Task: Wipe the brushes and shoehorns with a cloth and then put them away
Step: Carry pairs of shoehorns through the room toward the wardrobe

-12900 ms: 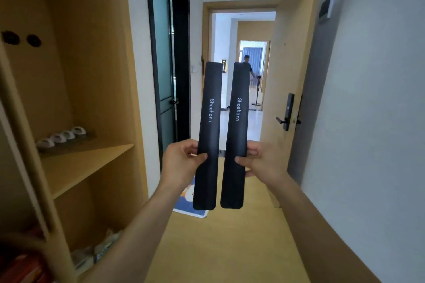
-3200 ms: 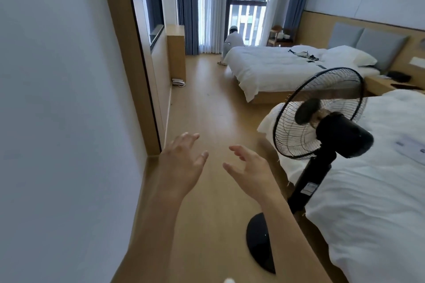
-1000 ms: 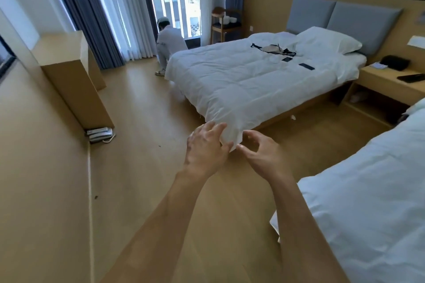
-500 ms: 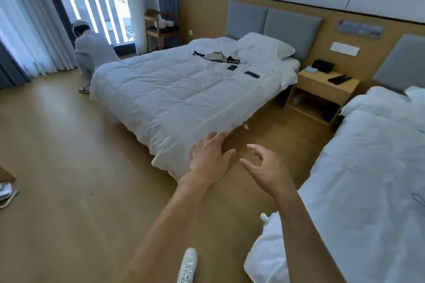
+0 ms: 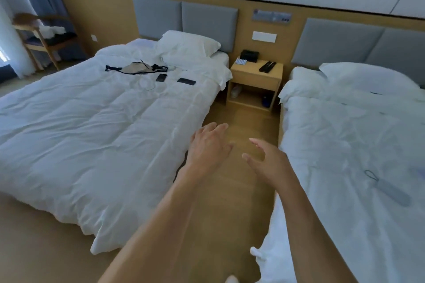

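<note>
Two white beds flanked a bare strip of wooden floor (image 5: pixel 220 202), leaving you a clear aisle. Your left hand (image 5: pixel 208 147) and right hand (image 5: pixel 268 163) hovered empty, fingers spread. One grey brush (image 5: pixel 388 189) lay on the right bed (image 5: pixel 345 145), likely unwiped; no cloth showed.

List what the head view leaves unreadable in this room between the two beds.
- Grey object with a loop on the right bed: blurred, so brush or shoehorn cannot be told.
- Items on the nightstand: too small to identify.
- Wall panel above it: markings blurred.
- Chair at left: blurred, partly behind the curtain.
- Cloth for wiping: none visible; left hand and right hand hold nothing.
</note>
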